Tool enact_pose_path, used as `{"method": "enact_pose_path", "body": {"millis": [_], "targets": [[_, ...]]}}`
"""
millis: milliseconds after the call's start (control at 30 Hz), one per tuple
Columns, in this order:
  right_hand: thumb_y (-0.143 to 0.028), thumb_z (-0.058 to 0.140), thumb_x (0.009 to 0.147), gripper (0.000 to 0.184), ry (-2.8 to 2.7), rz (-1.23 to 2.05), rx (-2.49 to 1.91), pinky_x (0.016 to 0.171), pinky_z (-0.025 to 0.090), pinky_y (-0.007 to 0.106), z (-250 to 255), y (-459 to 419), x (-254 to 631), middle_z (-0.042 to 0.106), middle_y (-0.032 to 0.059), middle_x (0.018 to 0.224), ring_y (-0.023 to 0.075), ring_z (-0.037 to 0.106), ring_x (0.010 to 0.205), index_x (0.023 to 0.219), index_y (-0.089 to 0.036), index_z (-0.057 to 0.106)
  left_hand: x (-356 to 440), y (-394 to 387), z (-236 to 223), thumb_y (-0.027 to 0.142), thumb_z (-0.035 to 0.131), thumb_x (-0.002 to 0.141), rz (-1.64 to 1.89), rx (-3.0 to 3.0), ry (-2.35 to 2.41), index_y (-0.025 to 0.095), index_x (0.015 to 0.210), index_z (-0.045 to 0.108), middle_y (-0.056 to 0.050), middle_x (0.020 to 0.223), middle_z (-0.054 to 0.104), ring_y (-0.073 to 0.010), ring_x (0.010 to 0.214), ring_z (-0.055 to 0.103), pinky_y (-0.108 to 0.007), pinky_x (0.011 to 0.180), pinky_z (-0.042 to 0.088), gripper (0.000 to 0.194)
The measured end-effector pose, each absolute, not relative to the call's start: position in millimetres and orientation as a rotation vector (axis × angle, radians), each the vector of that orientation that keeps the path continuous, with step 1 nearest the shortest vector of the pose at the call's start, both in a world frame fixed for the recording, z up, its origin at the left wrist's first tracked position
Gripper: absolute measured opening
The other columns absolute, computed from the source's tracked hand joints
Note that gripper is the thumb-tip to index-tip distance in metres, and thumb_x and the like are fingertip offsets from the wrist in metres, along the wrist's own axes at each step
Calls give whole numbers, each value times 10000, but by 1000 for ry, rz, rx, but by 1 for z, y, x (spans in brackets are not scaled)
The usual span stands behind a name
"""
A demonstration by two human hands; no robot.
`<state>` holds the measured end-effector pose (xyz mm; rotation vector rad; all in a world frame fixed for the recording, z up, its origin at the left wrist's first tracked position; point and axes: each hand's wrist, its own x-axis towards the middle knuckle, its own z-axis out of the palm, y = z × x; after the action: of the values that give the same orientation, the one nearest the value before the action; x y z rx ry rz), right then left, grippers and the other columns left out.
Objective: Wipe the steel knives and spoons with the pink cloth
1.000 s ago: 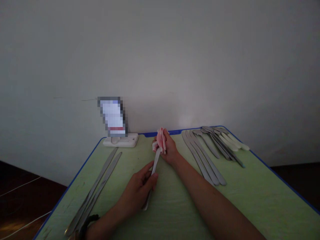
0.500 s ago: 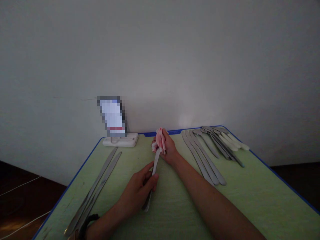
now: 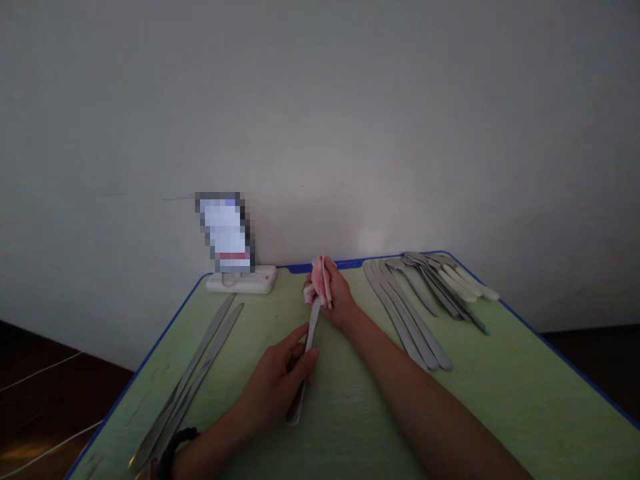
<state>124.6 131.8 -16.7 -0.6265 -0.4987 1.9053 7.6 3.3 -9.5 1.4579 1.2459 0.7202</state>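
My left hand is closed on the handle of a silver table knife, which slants away from me above the middle of the table. A pink and white cloth is wrapped round the far end of the knife and hides it. My right hand grips that cloth, with its fingers folded about it. Two more table knives lie side by side to the left of my left hand. Right of my right forearm lie three table knives, close together.
Spoons and white-handled cutlery lie in a bunch at the back right of the green table. A blurred-out phone stands by a white box-shaped device at the back left. The wall rises behind the table.
Hardly anything differs. My left hand and the knife's handle end have shifted very slightly right and toward me; the cloth and my right hand look the same.
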Motion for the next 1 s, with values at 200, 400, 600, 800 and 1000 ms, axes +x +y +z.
{"method": "enact_pose_path", "body": {"millis": [200,400,600,800,1000], "targets": [[-501,412,910,433,-509,1904,-607,263,358,212,-18,132,125,504,-34,423,109,450,287,630,-182,494,8,3,-9,436,485,895,723,1481,1242,113,1348,458,52,601,504,-108,523,443,-209,487,349,557],[-466,359,940,442,-492,1902,-648,273,379,209,-17,131,125,510,-37,426,103,446,282,638,-176,501,8,3,-12,445,489,892,720,1453,1227,114,1366,431,46,615,522,-114,533,463,-219,502,361,582],[-521,429,901,444,-516,1899,-661,304,394,203,-15,131,125,525,-29,428,104,478,306,649,-166,515,6,3,-14,453,495,888,717,1456,1234,113,1354,447,48,610,516,-108,526,452,-208,487,345,579],[-485,328,943,474,-524,1915,-654,272,367,208,-15,131,125,516,-28,415,111,466,283,631,-175,505,7,3,-11,437,487,888,715,1465,1246,94,1345,452,46,605,506,-114,540,454,-218,510,357,573],[-502,294,948,538,-558,1892,-734,275,377,210,-14,130,124,519,-9,406,115,479,285,597,-160,517,8,3,-6,424,445,891,704,1476,1296,81,1333,468,89,526,387,-99,476,347,-210,459,262,560]]}}
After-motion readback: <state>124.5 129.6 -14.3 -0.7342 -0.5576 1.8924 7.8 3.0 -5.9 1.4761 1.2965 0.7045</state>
